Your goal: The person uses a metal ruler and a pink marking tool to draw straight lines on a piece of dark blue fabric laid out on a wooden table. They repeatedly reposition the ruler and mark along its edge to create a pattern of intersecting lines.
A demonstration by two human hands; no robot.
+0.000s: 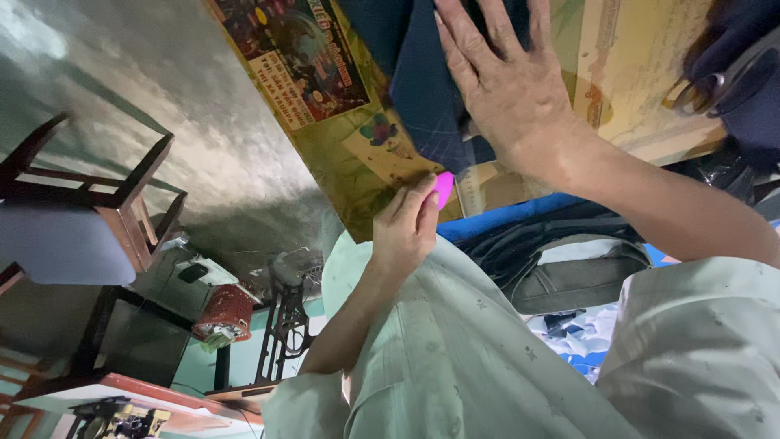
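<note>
The left grip (pixel 406 223) is pressed together, thumb and fingers pinching a small pink chalk (pixel 444 189) whose rounded tip shows just past the fingertips, at the near edge of the table (pixel 341 154). The right grip (pixel 508 89) is spread, palm and fingers flat on the dark blue cloth (pixel 422 89), holding nothing but pressing the cloth down.

The cloth lies on the table's glossy covering, which is printed with pictures, and faint pale lines cross the weave near the right wrist. It looks thin, light and limp. Judging by that, it would slide on the slick covering and wrinkle under any sideways drag, so a flat, wide hand suits it better than a pinch. The spot to hold it is close beside wherever the chalk touches, with the weave kept taut there.

The chalk looks like a thin, hard, light wafer. I judge it brittle, likely to chip or snap if pressed hard or dropped. It is best held low, near its working edge, between thumb and two fingers, much as it sits now.

Scissors (pixel 707 85) lie at the far right of the table, on more dark fabric and well apart from both hands. A wooden stool (pixel 106 195) stands off to the left.
</note>
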